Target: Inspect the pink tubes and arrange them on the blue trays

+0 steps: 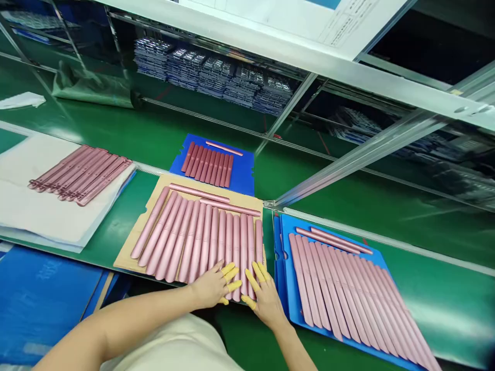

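Note:
My left hand (211, 285) and my right hand (263, 300) wear yellow finger cots and rest on the near ends of rose-pink metal tubes (197, 239). These tubes lie side by side on a tan cardboard sheet (131, 252), with two more lying crosswise at its far side. Neither hand visibly grips a tube, and the fingers are spread. To the right of my right hand, a blue tray (294, 304) carries a similar row of pink tubes (348, 283). The hands hide the near ends of a few tubes.
A smaller blue tray (242, 175) of pink tubes stands beyond the cardboard. Pink bars (81, 172) lie on a white sheet (38, 206) at left. Blue boards (46, 293) lie at lower left. A metal rail (359, 154) crosses the green bench, with stacked parts (212, 77) behind.

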Tool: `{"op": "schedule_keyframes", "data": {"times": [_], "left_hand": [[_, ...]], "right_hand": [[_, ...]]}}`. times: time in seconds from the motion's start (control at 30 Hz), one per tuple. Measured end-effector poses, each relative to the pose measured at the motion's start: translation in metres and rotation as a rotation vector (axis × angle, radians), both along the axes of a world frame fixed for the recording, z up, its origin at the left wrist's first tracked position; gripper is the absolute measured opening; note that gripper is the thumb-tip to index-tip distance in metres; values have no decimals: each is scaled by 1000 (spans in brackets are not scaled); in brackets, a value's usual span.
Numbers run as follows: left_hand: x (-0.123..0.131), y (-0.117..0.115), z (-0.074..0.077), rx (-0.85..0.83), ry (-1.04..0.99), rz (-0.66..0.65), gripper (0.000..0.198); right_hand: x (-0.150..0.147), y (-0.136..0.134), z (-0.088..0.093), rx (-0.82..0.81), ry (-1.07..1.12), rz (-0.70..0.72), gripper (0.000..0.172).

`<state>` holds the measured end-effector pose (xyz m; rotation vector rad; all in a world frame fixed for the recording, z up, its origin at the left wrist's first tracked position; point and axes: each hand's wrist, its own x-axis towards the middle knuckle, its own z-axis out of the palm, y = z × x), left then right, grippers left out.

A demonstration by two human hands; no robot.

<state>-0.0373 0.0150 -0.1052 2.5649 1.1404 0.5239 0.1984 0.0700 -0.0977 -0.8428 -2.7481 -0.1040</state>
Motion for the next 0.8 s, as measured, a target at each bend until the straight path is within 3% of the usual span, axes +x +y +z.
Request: {"op": "schedule_keyframes", "data": {"times": [0.23, 0.37, 0.53, 0.67, 0.8], "left_hand": [[-7, 17, 5, -48, 18, 2, 65], [-24, -2, 6, 21, 84, 4, 71], [-62, -16, 15, 56, 253, 94, 62], [-74, -14, 23, 113, 297, 149, 64], [-80, -27, 31, 177, 298, 201, 68]], "right_hand": [[-5, 14, 4, 6, -23, 36, 67], [-5, 17, 3, -7, -38, 14, 71], [-11, 0, 1, 40, 51, -55, 73], [-28, -12, 3, 50, 41, 52, 81], [-44, -5, 6, 92, -50, 128, 80]]}}
